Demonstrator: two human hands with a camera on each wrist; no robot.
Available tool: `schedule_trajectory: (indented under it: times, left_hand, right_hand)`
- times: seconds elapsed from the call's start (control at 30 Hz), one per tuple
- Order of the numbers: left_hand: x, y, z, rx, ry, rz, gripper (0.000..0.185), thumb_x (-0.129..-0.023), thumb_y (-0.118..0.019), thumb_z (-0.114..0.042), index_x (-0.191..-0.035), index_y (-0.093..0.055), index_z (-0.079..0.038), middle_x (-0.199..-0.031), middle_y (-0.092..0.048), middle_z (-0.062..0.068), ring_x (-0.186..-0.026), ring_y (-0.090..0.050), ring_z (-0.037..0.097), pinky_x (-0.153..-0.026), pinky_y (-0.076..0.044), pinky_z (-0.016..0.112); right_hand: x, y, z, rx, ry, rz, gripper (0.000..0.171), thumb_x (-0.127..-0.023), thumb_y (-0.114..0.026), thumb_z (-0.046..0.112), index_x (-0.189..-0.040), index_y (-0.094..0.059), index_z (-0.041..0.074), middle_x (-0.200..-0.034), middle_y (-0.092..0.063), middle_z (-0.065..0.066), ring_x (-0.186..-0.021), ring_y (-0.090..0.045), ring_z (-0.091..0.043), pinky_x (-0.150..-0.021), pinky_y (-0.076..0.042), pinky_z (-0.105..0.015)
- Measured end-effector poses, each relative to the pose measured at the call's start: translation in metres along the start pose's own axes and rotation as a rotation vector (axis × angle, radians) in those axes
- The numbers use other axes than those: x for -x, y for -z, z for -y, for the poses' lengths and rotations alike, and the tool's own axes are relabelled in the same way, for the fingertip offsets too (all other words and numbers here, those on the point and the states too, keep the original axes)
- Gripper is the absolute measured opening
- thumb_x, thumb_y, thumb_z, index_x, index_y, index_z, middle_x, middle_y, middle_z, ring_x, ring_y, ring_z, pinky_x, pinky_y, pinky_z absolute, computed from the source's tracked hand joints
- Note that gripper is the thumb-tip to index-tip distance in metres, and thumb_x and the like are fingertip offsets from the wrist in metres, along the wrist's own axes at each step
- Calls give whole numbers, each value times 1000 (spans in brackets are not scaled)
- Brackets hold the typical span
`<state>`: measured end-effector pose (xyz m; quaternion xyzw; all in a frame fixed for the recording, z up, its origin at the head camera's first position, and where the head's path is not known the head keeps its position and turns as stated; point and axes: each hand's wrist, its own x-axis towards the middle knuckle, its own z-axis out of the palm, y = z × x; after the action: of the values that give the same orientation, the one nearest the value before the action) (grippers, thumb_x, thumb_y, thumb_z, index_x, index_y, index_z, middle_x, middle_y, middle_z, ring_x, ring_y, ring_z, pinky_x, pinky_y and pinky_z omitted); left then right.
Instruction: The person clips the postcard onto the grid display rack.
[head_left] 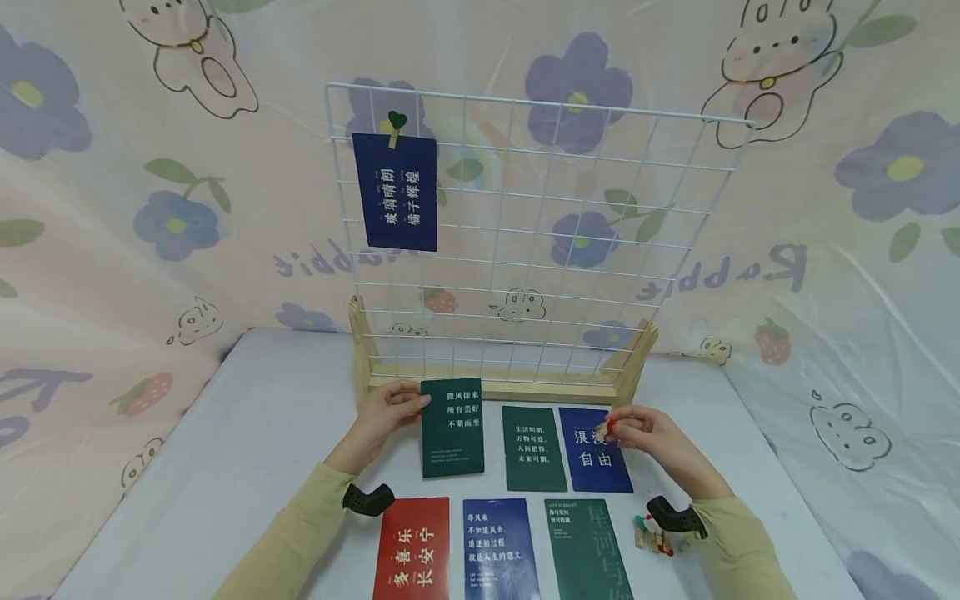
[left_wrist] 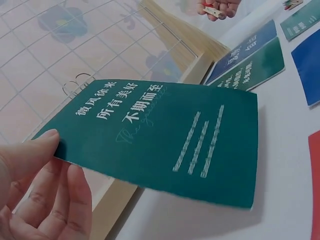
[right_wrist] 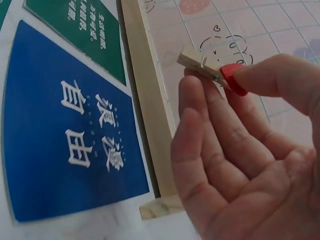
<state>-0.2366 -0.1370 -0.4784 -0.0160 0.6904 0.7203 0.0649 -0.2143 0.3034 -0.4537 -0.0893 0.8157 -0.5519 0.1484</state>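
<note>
1. At the back stands the white wire grid [head_left: 540,103], a navy card [head_left: 401,196] clipped upper left.
2. Here's the dark green text card [head_left: 453,429], off the table [head_left: 285,433], left hand's [head_left: 390,410] grip pinching its edge; holding it square should help.
3. And the wooden clothespin [right_wrist: 195,59]: right hand's [head_left: 648,429] grip pinches its red heart [right_wrist: 234,79]; an even squeeze there seems best. The right-wrist view reveals its metal wire; the head view doesn't.

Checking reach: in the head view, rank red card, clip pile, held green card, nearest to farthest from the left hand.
1. Held green card: in the left hand
2. Red card: just below, lying flat
3. Clip pile: far right
</note>
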Motion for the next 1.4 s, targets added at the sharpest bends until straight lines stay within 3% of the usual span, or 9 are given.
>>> schedule_trajectory:
  times: [0.23, 0.43, 0.7, 0.87, 1.03, 1.4]
  left_hand:
    - [-2, -3, -6, -5, -8, -15, 32, -87, -72, -12, -114, -61, 1, -93, -65, 9, -80, -63, 17, -79, -56, 33]
    - [-3, -6, -14, 29, -21, -12, 31, -87, -71, -11, -114, -61, 1, -94, -65, 8, -81, -62, 16, -79, -55, 32]
    - [-3, -9, -23, 38, -33, 11, 34, -89, -70, -11, -118, -58, 2, -97, -63, 8, -85, -61, 16, -83, -54, 33]
    - [-2, -10, -27, 31, -48, 14, 34, -89, -70, -12, -118, -58, 2, -98, -63, 7, -86, -60, 16, -83, -54, 31]
    - [-2, -12, -33, 34, -67, 12, 31, -89, -69, -10, -117, -59, 2, -96, -63, 7, -84, -61, 15, -80, -54, 28]
    - [-2, -18, -44, 57, -85, 26, 31, -89, -70, -14, -115, -59, -1, -100, -65, 10, -86, -63, 18, -83, -54, 30]
  right_hand:
    - [-5, -3, 11, 5, 8, -8, 38, -97, -59, 25, -119, -52, -5, -110, -65, -15, -105, -60, -33, -90, -51, -34]
    - [-14, -10, 22, -20, 40, -20, 37, -96, -60, 23, -118, -53, -6, -107, -65, -16, -106, -57, -42, -91, -50, -40]
    - [-23, -19, 38, -14, 71, -10, 37, -97, -58, 21, -120, -51, -7, -108, -65, -16, -99, -63, -25, -92, -48, -45]
    - [-27, -22, 43, -16, 95, 0, 36, -97, -59, 21, -120, -53, -7, -107, -66, -17, -98, -63, -27, -93, -48, -47]
    - [-30, -23, 46, -10, 100, 5, 39, -97, -59, 22, -120, -54, -8, -105, -66, -15, -103, -61, -34, -90, -51, -39]
    - [-34, -27, 58, 12, 138, 2, 30, -96, -60, 19, -115, -58, -4, -105, -66, -15, -98, -63, -27, -91, -50, -45]
